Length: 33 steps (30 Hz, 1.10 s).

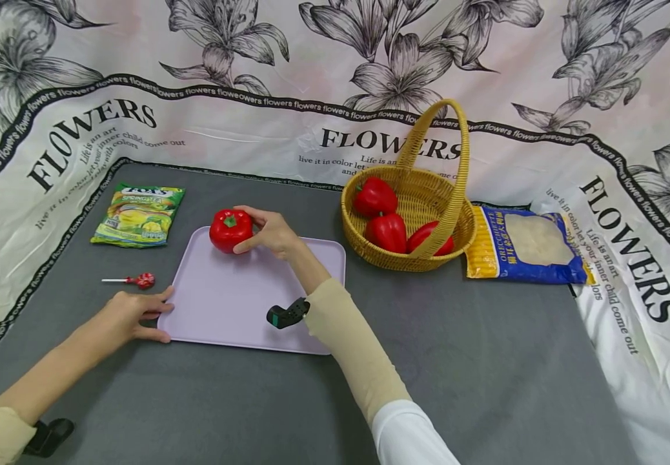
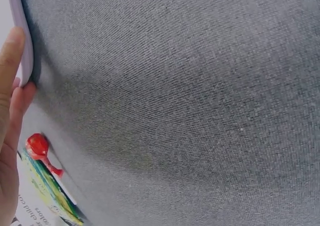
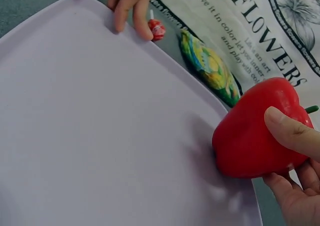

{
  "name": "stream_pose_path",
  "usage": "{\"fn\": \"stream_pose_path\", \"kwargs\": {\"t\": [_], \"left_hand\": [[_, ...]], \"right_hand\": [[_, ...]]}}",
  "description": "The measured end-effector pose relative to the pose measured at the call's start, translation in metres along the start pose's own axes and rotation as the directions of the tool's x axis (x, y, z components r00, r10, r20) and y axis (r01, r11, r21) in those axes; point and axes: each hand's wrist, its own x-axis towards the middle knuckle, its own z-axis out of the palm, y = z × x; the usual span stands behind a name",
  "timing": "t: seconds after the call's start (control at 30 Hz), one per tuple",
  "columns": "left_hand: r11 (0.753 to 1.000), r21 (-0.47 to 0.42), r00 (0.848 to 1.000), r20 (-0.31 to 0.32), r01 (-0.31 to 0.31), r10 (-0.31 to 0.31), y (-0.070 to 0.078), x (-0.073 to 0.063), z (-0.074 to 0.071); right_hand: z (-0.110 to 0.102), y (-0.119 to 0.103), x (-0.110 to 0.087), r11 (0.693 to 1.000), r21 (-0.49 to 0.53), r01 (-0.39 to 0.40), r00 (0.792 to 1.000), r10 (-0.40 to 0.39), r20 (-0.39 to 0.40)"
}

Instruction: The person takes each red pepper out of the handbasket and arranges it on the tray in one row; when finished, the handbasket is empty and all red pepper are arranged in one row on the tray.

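Note:
My right hand point(image 1: 274, 234) holds a red bell pepper point(image 1: 231, 230) between thumb and fingers. The pepper is at the far left corner of a pale purple tray point(image 1: 248, 303); in the right wrist view the pepper point(image 3: 260, 133) casts a shadow on the tray, and whether it touches is hard to tell. At the tray's near left corner, my left hand point(image 1: 131, 315) grips the rim, with fingertips over the left edge and the thumb at the corner. In the left wrist view that hand point(image 2: 11, 111) shows beside a small part of the tray point(image 2: 26, 61).
A red-wrapped lollipop point(image 1: 143, 280) and a green candy bag point(image 1: 139, 216) lie left of the tray. Right of it stands a yellow wicker basket point(image 1: 364, 248) with several red peppers point(image 1: 386, 232). A blue and yellow pasta bag point(image 1: 529, 245) lies beyond the basket.

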Motion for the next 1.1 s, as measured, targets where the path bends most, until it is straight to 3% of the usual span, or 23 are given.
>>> {"fn": "stream_pose_path", "kwargs": {"t": [0.1,0.4,0.63,0.9,1.1], "left_hand": [[0.998,0.057,0.999,-0.015,-0.039,0.040,-0.002,0.000,0.001],[1.000,0.028,1.000,-0.020,-0.009,0.009,-0.001,-0.001,0.002],[1.000,-0.003,1.000,0.007,0.026,-0.026,0.000,-0.002,0.002],[1.000,0.017,1.000,-0.026,-0.004,0.005,-0.002,-0.002,0.004],[1.000,0.017,0.999,-0.038,-0.006,0.007,-0.004,-0.003,0.004]], "right_hand": [[0.007,-0.001,0.003,0.999,-0.027,0.021,1.000,-0.021,0.010],[0.015,0.000,0.009,0.998,-0.067,0.023,0.999,-0.021,0.026],[0.017,0.005,0.016,0.987,-0.121,0.105,0.992,-0.097,0.075],[0.018,0.009,0.021,0.970,-0.160,0.185,0.978,-0.166,0.126],[0.021,0.014,0.025,0.969,-0.125,0.212,0.971,-0.195,0.135]]}}
